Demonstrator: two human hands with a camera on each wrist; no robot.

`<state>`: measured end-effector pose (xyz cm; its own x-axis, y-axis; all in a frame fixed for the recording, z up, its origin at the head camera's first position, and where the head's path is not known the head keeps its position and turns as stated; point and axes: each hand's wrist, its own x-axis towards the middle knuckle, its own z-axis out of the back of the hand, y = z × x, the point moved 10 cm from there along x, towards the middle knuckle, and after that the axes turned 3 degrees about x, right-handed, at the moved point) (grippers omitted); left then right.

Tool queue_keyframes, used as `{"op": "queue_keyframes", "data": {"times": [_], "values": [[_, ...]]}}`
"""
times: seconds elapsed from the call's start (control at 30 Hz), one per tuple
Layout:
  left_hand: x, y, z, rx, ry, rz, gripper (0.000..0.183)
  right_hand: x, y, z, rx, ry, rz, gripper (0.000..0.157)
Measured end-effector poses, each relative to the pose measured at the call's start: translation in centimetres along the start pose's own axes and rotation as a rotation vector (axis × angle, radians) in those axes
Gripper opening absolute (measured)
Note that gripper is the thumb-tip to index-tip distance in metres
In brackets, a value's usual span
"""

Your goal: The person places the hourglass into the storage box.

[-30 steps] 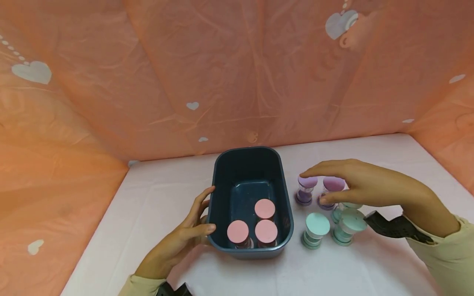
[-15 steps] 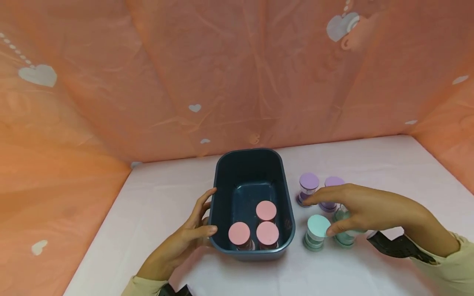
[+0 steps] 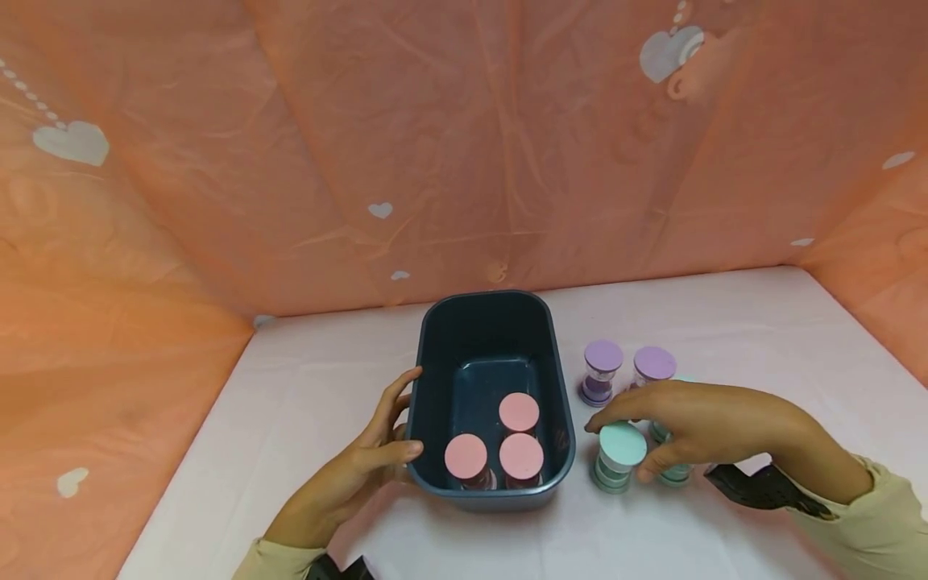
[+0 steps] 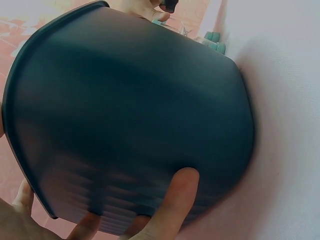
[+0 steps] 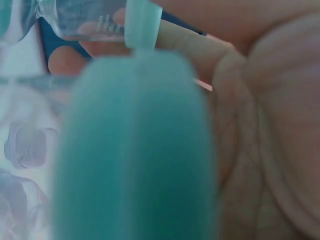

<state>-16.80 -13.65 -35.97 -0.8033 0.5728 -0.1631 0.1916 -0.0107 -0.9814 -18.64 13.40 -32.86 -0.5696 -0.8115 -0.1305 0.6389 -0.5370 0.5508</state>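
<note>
A dark blue plastic bin (image 3: 474,503) stands on the table with three pink-capped sand timers (image 3: 518,412) upright near its front end. My left hand (image 3: 362,459) holds its left side, thumb and index finger at the rim, other fingers against the outer wall (image 4: 125,100). To the right, my right hand (image 3: 696,419) straddles the front mint-green sand timer (image 3: 622,447), index finger left of the cap and thumb right; firm contact cannot be made out. In the right wrist view a green cap (image 5: 135,150) fills the middle, blurred.
Two purple sand timers (image 3: 603,357) stand behind the right hand. Other mint-green sand timers (image 3: 677,475) are partly hidden under it. A pink-orange sheet with hearts (image 3: 464,161) hangs behind the white-covered table (image 3: 326,354).
My right hand has come nearer and lower, from above the purple timers to around the front mint-green one. The left hand stays on the bin.
</note>
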Motion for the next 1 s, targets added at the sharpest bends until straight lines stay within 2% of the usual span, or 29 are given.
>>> {"op": "queue_keyframes", "data": {"times": [0.2,0.8,1.0], "values": [[0.07,-0.04,-0.04,-0.001,0.006,0.003,0.078,0.00,0.10,-0.07,0.027,0.001,0.018,0.057],[-0.06,0.25,0.05,0.011,0.000,0.004,0.079,-0.07,0.01,-0.21,-0.021,0.008,0.039,0.057],[-0.01,0.16,0.11,0.017,-0.007,0.006,0.078,0.17,0.10,-0.21,0.005,0.007,0.054,0.057]]}}
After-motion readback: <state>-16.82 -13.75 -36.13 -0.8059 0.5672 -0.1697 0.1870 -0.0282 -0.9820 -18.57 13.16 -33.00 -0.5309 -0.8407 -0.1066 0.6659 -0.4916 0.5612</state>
